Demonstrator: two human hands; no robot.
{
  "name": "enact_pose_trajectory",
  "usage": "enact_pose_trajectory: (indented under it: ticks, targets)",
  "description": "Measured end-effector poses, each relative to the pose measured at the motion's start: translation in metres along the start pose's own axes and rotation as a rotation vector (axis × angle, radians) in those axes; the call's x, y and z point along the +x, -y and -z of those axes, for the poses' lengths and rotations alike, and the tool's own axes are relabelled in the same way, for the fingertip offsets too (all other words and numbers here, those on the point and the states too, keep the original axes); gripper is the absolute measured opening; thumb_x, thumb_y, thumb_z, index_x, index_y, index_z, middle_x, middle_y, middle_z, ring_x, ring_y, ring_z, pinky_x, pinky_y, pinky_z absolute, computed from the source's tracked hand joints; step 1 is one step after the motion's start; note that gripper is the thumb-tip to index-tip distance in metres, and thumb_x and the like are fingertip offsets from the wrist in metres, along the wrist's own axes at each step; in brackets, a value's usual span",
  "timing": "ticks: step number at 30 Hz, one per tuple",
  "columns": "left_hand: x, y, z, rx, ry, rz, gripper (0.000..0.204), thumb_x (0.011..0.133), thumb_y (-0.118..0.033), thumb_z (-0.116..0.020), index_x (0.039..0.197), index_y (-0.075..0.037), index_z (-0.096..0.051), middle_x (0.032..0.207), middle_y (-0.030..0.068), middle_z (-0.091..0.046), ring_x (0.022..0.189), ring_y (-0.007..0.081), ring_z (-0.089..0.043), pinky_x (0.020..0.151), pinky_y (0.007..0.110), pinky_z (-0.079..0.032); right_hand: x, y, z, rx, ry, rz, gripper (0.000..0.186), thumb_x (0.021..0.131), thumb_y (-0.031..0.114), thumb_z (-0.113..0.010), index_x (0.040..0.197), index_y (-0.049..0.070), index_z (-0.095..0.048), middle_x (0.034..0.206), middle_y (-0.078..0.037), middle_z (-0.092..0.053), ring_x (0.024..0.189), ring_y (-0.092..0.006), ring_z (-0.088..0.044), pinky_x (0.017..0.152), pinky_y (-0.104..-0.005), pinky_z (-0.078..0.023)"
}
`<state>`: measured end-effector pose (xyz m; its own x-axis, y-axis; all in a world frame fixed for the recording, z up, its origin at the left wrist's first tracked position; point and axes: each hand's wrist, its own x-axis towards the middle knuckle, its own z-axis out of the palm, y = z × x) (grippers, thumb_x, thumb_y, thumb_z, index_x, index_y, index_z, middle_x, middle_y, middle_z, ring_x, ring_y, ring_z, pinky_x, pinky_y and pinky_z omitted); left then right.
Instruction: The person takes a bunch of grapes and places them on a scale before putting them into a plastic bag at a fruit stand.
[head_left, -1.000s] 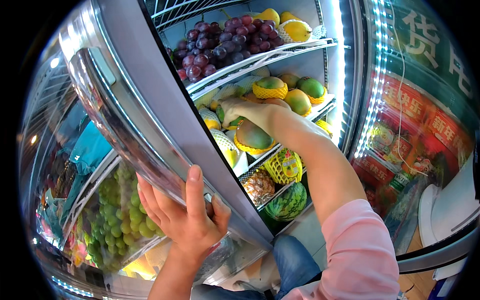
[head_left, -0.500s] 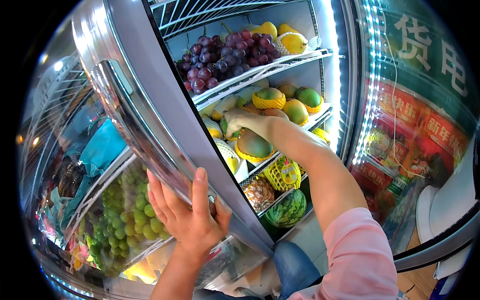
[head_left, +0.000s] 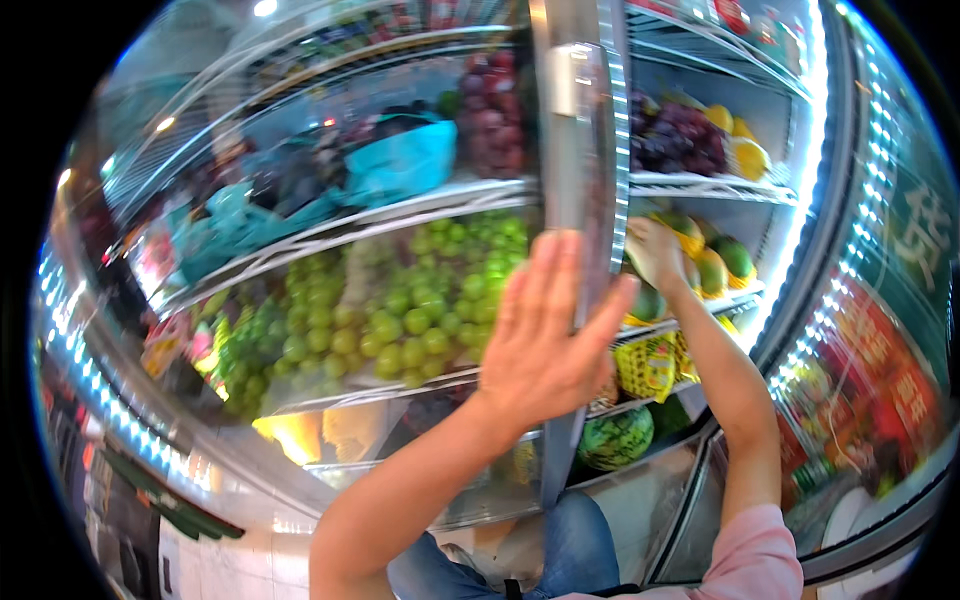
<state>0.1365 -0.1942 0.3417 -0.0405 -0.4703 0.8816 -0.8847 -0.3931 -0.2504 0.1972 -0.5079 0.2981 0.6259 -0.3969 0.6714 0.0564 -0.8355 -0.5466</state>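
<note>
My left hand [head_left: 540, 335] lies flat with fingers stretched, against the edge of a sliding glass door, just below its long metal handle [head_left: 598, 150]. My right arm reaches past this door into the lit cooler. On the middle shelf, my right hand [head_left: 657, 252] is among mangoes [head_left: 712, 272], some wrapped in yellow foam nets. Its fingertips are blurred and partly covered by the door frame, so whether a fruit is held does not show. One green mango [head_left: 647, 301] sits just below that hand.
Purple grapes [head_left: 675, 138] and yellow fruit [head_left: 748, 158] fill the shelf above; a watermelon [head_left: 617, 440] lies low down. Behind the left glass are green grapes [head_left: 410, 325] and a turquoise bag [head_left: 405, 160]. Red packages [head_left: 885, 365] show through the right-hand glass.
My view has swung left, so the cooler appears further right and more of the green grapes shows. My left hand stays at the door edge, its palm now flatter. My right hand remains among the mangoes.
</note>
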Motion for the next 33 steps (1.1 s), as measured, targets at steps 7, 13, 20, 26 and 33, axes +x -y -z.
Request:
enact_pose_trajectory:
  ticks: [7,13,20,26,33]
  targets:
    - [-0.009,0.01,0.007,-0.042,-0.052,-0.025,0.055,0.074,-0.02,-0.061,0.129,-0.018,-0.057,0.148,0.0272,-0.033,0.141,0.0387,-0.029,0.113,0.047,-0.022,-0.051,0.084,0.011,0.286,-0.341,0.038,0.022,0.089,0.013,-0.062,0.105,-0.002,-0.067,0.097,-0.012,-0.07,0.089,-0.0165,-0.065,0.082,-0.0278,-0.049]
    - [-0.015,0.015,0.006,-0.253,-0.136,-0.037,0.043,0.079,-0.014,-0.058,0.122,-0.01,-0.058,0.144,0.0276,-0.039,0.138,0.0379,-0.035,0.109,0.046,-0.032,-0.07,0.154,0.014,0.528,-0.388,0.045,0.017,0.085,0.004,-0.061,0.102,0.001,-0.063,0.091,-0.005,-0.066,0.081,-0.0122,-0.061,0.074,-0.0264,-0.049]
    - [0.007,-0.005,0.004,-0.37,0.038,0.054,0.046,0.085,-0.015,-0.05,0.131,-0.011,-0.054,0.144,0.025,-0.041,0.138,0.0328,-0.034,0.109,0.041,-0.031,-0.05,0.163,0.073,0.315,-0.465,-0.119,0.025,0.086,0.005,-0.056,0.11,0.0,-0.06,0.096,-0.004,-0.065,0.085,-0.0117,-0.06,0.076,-0.0271,-0.048]
    - [-0.01,0.007,0.057,-0.409,0.323,0.226,0.053,0.085,-0.016,-0.051,0.137,-0.012,-0.048,0.148,0.0228,-0.034,0.138,0.0346,-0.033,0.11,0.043,-0.031,-0.115,0.121,0.027,0.223,-0.197,-0.186,0.038,0.09,0.018,-0.059,0.12,-0.004,-0.054,0.108,-0.018,-0.06,0.104,-0.0301,-0.055,0.094,-0.0388,-0.042]
    - [-0.128,-0.02,0.302,-0.32,1.095,1.265,0.019,0.079,-0.015,-0.06,0.095,-0.008,-0.067,0.101,0.017,-0.065,0.095,0.0337,-0.064,0.081,0.044,-0.052,-0.272,0.134,0.103,-0.469,1.14,-0.205,0.027,0.081,0.02,-0.059,0.096,-0.002,-0.065,0.092,-0.024,-0.064,0.087,-0.04,-0.062,0.078,-0.0472,-0.049]
